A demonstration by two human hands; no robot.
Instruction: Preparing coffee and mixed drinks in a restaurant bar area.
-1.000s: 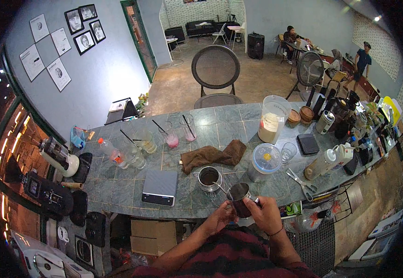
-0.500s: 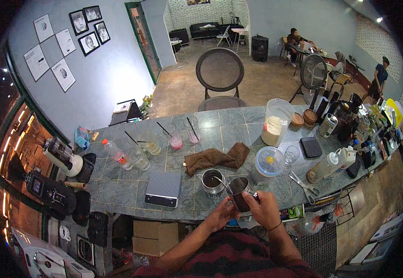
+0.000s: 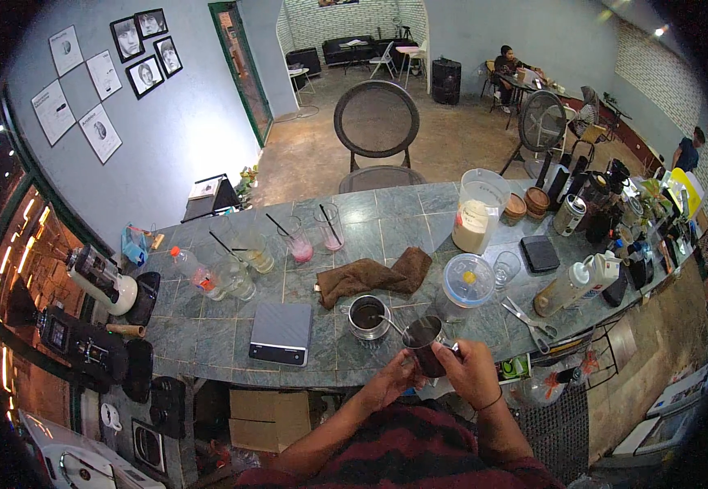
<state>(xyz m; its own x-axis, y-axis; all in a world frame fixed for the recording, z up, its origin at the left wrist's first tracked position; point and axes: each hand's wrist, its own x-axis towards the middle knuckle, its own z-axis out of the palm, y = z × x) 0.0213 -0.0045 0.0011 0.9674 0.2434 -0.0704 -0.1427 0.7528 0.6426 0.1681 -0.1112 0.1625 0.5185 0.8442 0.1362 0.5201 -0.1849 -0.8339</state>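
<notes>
right hand wrapped round handle of dark metal pitcher, over near edge of grey-green tiled counter; left hand at pitcher's side, can't tell if gripping. thin silver spout meets round silver metal cup; overtilt could splash. brown crumpled cloth behind, not blocking.

Scale on surface, left of cup. Towel behind cup. Tub right of towel, scissors right of tub. Jug between left hand and right hand, front-right of cup.
</notes>
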